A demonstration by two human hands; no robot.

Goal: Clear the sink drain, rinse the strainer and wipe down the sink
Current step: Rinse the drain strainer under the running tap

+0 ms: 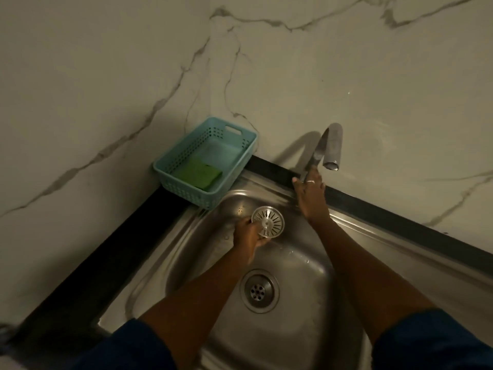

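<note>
My left hand [246, 233] holds the round metal strainer [269, 221] by its lower left edge, lifted above the far part of the steel sink [186, 252]. The strainer's slotted face is turned up toward me. The drain opening [259, 290] lies uncovered in the sink floor, nearer to me. My right hand [310, 194] reaches to the base of the curved metal tap [326, 148], fingers around its lower stem; a ring shows on one finger. No water is visible from the spout.
A teal plastic basket [213, 145] stands at the sink's far left corner with a green sponge [201, 172] inside. Marble-patterned walls meet behind it. A black counter edge [106, 244] frames the sink on the left and back.
</note>
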